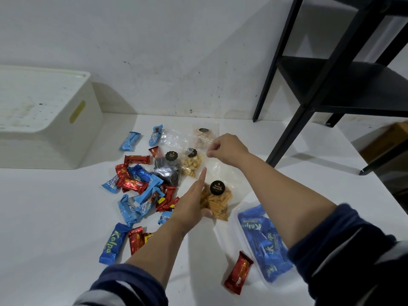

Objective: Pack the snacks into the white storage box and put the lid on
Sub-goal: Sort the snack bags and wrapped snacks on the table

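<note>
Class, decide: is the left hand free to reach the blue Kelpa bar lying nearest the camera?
Probably yes. The left hand is open, resting against the bag of orange sticks; nothing lies over the Kelpa bar.

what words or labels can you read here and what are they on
"Kelpa": blue wrapper at front left.
"Kelpa", seen upside down: blue packs in the clear tub.
"Kentang Jagung": round black sticker on the bag of orange sticks; its last word is unclear.
Other black stickers, red wrappers, small blue wrappers: too blurred.

Lidded white storage box (pixel 44 115) beside scattered wrapped snacks (pixel 141 191)
</note>
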